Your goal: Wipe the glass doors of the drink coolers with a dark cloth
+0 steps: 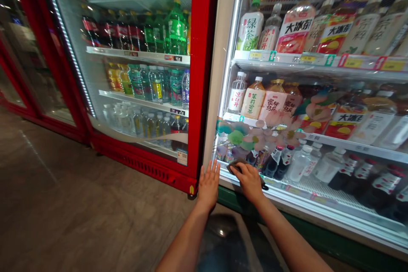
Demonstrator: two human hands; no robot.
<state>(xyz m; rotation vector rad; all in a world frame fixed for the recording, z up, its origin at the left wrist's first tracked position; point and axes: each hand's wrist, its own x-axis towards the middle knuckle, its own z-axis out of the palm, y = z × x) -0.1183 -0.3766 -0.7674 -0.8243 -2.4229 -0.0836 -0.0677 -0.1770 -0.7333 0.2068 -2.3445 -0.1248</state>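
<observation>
The person's left hand (208,185) lies fingers-up against the pale frame (213,106) of the right-hand fridge, near the red fridge (204,72). The right hand (249,179) holds a dark cloth-like item (236,165) to the lower part of the glass door, just beside the frame. Behind that door, bottles (298,163) stand on white shelves (318,138); a flower decal (255,138) spans the glass above the right hand.

Right of the red frame (205,72), we read 绿茶 on a green-capped bottle (250,27) and 蜜桃乌龙 on a pink label (272,104).
</observation>
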